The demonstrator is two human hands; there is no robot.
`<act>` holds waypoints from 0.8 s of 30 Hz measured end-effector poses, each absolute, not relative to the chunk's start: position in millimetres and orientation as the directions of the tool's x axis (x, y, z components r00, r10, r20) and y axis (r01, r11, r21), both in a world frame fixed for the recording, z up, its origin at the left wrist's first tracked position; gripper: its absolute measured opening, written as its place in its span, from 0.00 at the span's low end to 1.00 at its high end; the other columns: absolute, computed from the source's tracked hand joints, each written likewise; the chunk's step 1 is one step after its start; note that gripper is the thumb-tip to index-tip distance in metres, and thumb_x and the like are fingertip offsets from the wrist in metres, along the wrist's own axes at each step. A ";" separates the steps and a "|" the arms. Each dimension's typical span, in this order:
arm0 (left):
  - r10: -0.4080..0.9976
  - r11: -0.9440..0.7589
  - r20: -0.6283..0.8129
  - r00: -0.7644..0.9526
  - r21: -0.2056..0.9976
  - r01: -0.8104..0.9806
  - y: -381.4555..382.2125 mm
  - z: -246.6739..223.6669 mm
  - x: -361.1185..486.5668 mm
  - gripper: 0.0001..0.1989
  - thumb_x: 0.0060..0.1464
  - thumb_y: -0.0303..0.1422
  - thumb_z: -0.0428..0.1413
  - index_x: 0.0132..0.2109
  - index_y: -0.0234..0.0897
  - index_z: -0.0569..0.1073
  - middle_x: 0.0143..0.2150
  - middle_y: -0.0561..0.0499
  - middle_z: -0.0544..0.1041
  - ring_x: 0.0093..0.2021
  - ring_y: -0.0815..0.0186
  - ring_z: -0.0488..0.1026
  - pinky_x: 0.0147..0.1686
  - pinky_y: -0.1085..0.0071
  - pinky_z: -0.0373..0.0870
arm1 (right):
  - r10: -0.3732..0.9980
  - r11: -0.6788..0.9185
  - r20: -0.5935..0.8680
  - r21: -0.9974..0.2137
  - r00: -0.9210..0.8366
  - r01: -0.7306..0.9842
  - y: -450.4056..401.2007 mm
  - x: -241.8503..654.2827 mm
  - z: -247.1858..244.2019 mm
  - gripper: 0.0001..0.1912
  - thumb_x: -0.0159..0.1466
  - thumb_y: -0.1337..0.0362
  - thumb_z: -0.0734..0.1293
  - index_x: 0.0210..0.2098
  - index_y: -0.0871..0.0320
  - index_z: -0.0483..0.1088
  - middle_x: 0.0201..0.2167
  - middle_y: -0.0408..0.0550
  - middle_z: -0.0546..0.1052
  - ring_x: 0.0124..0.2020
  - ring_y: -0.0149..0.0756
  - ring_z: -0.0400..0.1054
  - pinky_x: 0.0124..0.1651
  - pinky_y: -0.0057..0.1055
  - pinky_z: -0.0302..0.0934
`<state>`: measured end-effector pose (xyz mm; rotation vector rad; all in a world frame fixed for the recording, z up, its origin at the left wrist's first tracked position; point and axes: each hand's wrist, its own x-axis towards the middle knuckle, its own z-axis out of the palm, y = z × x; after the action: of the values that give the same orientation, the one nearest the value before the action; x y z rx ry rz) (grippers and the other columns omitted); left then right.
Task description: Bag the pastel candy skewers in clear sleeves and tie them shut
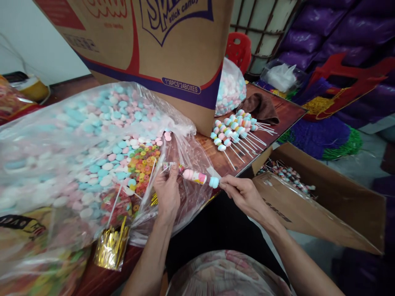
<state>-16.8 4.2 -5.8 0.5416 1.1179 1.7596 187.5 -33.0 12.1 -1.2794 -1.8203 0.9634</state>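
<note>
A small printed wrapper (pixel 195 176), pink, white and yellow, stretches between my hands above the table's front edge. My left hand (pixel 168 189) is closed on its far left end, thumb on top. From the wrapper's right end sticks out a light blue marshmallow (pixel 214 182), part of a marshmallow stick whose other pieces lie inside the wrapper. My right hand (pixel 242 192) pinches this stick just behind the blue piece; the fingers hide most of the stick. Left of my left hand, a large clear bag (pixel 182 152) lies open with loose marshmallows (pixel 105 168) and ring gummies (pixel 144 164).
A tall carton (pixel 191 49) stands behind the bag. Finished-looking marshmallow skewers (pixel 236 127) lie at the table's right side, near a brown cloth (pixel 259 107). An open box (pixel 308 209) holding wrapped sticks stands at lower right. Gold twist ties (pixel 111 248) lie at lower left.
</note>
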 end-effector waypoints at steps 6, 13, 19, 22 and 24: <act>0.901 -0.090 -0.187 -0.391 0.801 -0.592 2.5 -4.5 -15.1 0.15 0.48 0.40 0.68 0.37 0.38 0.74 0.34 0.54 0.79 0.33 0.70 0.77 0.39 0.71 0.73 | 0.975 0.191 0.113 -0.864 -0.191 0.465 -37.1 176.2 9.1 0.14 0.71 0.61 0.60 0.28 0.57 0.66 0.20 0.37 0.61 0.21 0.27 0.54 0.29 0.27 0.50; 0.923 -0.006 -0.246 -0.295 0.758 -0.652 -4.5 1.4 0.1 0.16 0.55 0.44 0.62 0.38 0.35 0.73 0.36 0.46 0.81 0.38 0.63 0.80 0.44 0.66 0.73 | 0.948 0.313 0.223 -0.767 -0.225 0.560 -43.2 160.3 -6.4 0.11 0.71 0.64 0.59 0.35 0.58 0.70 0.27 0.45 0.72 0.26 0.30 0.63 0.33 0.27 0.55; 0.949 -0.007 -0.211 -0.236 0.732 -0.681 -7.2 -0.7 7.2 0.14 0.57 0.43 0.61 0.36 0.36 0.73 0.33 0.51 0.78 0.36 0.67 0.77 0.43 0.69 0.73 | 0.976 0.201 0.136 -0.858 -0.168 0.473 -50.4 142.6 -7.2 0.11 0.70 0.64 0.59 0.34 0.57 0.69 0.23 0.42 0.67 0.24 0.28 0.58 0.31 0.27 0.53; 0.947 0.006 -0.228 -0.225 0.713 -0.701 -5.5 -3.2 5.8 0.15 0.57 0.44 0.61 0.35 0.36 0.73 0.34 0.51 0.77 0.38 0.66 0.77 0.42 0.68 0.73 | 0.989 -0.042 -0.069 -0.980 -0.131 0.197 -52.2 138.6 -3.6 0.12 0.69 0.61 0.61 0.30 0.57 0.67 0.19 0.38 0.61 0.21 0.26 0.53 0.27 0.25 0.49; 0.944 0.005 -0.235 -0.230 0.709 -0.705 -4.5 -4.7 5.0 0.15 0.57 0.44 0.61 0.35 0.36 0.73 0.33 0.52 0.76 0.38 0.66 0.77 0.40 0.70 0.73 | 0.955 -0.258 -0.246 -0.965 -0.167 -0.055 -51.9 138.2 -2.3 0.12 0.66 0.59 0.64 0.28 0.57 0.66 0.16 0.35 0.60 0.17 0.23 0.48 0.21 0.24 0.42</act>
<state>5.0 -4.5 -4.7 0.3673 0.8756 1.5938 138.2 -51.9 -2.3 -1.2567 -1.1360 1.5533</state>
